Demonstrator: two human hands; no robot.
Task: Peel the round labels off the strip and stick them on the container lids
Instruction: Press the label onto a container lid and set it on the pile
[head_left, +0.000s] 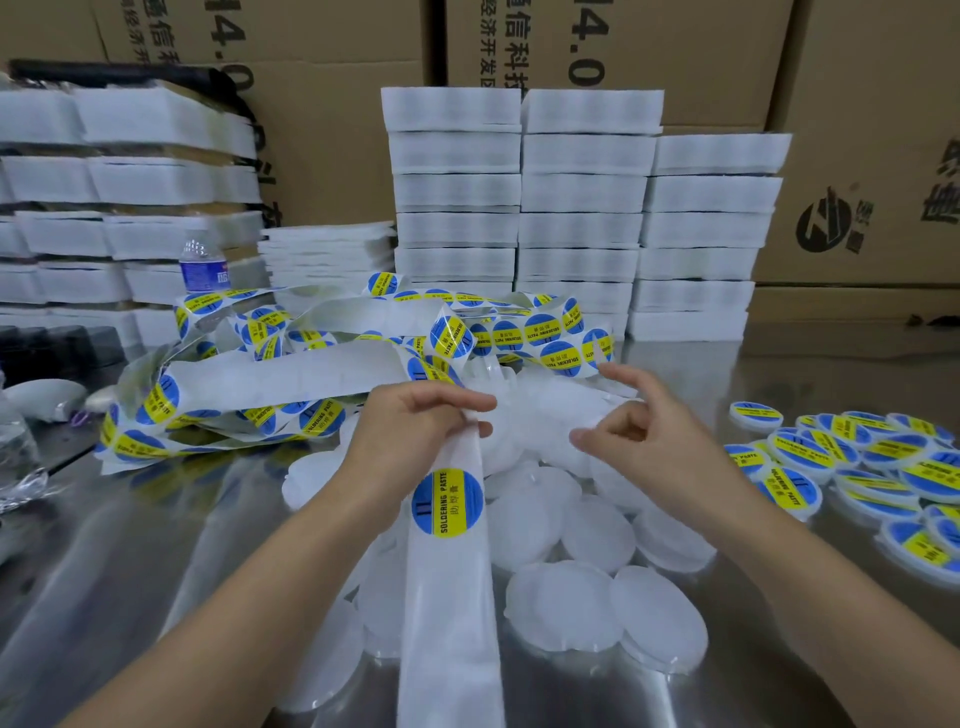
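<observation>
Just above the middle of the metal table (130, 571), the left hand (426, 421) grips a white paper strip (452, 597), fingers curled over its top edge with the thumb underneath. From that grip the strip runs down toward the person, over the left forearm's side, and out of the bottom of the view. One round label (448, 503), blue with a yellow band reading SOLDERING PASTE, sits on the strip just below the left hand. The right hand (639, 426) is beside it, apart from the strip, with thumb and forefinger held apart and the other fingers curled in. Its forefinger (621, 375) points up toward a label at the edge of the tangled heap (311, 364); whether they touch I cannot tell. That heap of looped strip, some of it bare and some full of labels, lies behind both hands and spreads to the left. Under and in front of the hands lie plain white lids (561, 608), overlapping one another. To the right, well apart from them, is a pile of labelled lids (883, 462). Behind stand stacks of white trays (576, 208) and cardboard boxes (857, 78), with a water bottle (200, 265) at the left.
</observation>
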